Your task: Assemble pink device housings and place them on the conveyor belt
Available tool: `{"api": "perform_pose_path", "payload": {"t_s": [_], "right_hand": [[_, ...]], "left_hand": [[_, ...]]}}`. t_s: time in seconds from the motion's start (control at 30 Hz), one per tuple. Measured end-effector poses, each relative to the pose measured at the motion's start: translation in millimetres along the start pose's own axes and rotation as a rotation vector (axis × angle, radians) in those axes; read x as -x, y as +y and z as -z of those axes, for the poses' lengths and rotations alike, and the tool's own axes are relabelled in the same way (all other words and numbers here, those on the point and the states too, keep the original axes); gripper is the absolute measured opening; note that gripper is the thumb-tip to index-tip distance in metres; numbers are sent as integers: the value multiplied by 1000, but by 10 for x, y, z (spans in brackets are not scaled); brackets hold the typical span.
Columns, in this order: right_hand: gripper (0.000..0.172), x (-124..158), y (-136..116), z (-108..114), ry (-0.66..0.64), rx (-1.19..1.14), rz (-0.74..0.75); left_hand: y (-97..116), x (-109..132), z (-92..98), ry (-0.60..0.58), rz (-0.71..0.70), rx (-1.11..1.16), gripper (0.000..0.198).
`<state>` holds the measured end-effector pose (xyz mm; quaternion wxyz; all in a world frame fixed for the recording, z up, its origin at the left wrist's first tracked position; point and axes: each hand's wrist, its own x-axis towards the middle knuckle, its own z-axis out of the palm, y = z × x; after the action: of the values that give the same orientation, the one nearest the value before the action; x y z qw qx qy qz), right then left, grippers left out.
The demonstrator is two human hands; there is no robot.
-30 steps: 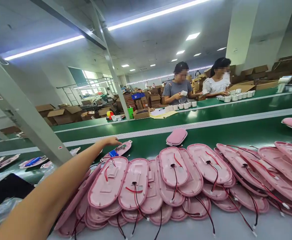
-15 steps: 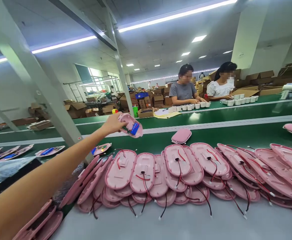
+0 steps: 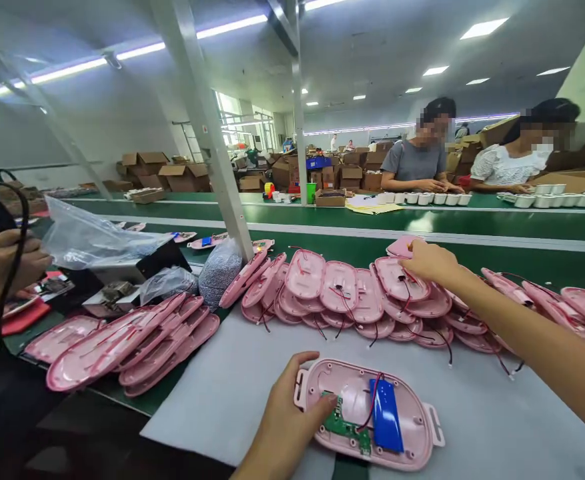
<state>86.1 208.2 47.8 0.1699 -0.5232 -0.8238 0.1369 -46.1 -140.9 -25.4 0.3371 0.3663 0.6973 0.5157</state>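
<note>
My left hand [image 3: 286, 415] grips the left end of a pink oval shell [image 3: 367, 413] that lies open side up on the grey mat [image 3: 232, 393]. Inside the shell sit a blue battery [image 3: 385, 415], a green circuit board [image 3: 345, 423] and red wires. My right hand [image 3: 429, 261] reaches over the row of pink covers [image 3: 352, 293] with red and black wires, its fingers curled on a closed pink case [image 3: 399, 246] at the belt's near edge.
More pink covers [image 3: 122, 343] lie stacked at the left. A slanted white post [image 3: 212, 140], plastic bags [image 3: 92, 237] and another person's hand [image 3: 2, 263] with a black cable are at the left. Two people work across the green conveyor [image 3: 422, 227] beside white cups [image 3: 422, 199].
My left hand brought the shell with the battery from the belt down onto the grey mat in front of me. My right hand came into view and reached to the pink case.
</note>
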Motion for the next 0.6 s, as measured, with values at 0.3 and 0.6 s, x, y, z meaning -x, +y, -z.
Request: {"api": "perform_pose_path", "payload": {"t_s": [0.3, 0.6], "right_hand": [[47, 79, 205, 215, 207, -83, 19], [45, 1506, -136, 481, -36, -427, 480]], "left_hand": [[-2, -162, 49, 48, -502, -633, 11], [58, -177, 75, -8, -485, -12, 20]]}}
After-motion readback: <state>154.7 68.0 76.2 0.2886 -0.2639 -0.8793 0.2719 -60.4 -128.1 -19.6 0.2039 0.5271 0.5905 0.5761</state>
